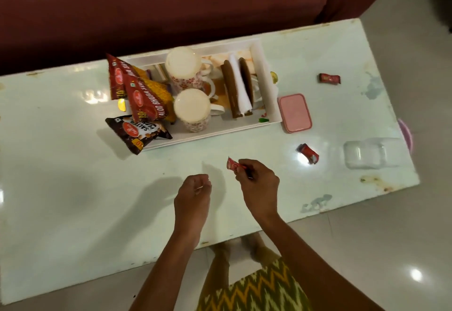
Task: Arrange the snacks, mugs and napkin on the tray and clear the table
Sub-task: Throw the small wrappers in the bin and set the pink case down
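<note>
A white tray (210, 137) on the pale table (73, 188) holds two floral mugs (182, 69) (193, 110), red snack packets (144, 95), a dark peanut packet (137, 132) hanging over its near left corner, and a folded brown and white napkin (238, 88). My right hand (259, 183) hovers in front of the tray, shut on a small red candy wrapper (232, 163). My left hand (195, 193) is beside it, fingers curled with nothing visible in them. Two more red candies lie loose on the table, one at the right (308, 153) and one farther back (329, 78).
A pink lidded box (294, 113) sits against the tray's right end. A clear plastic container (369, 152) stands near the table's right edge. A small gold wrapper (121, 105) lies left of the tray. A maroon sofa (171, 4) runs behind the table.
</note>
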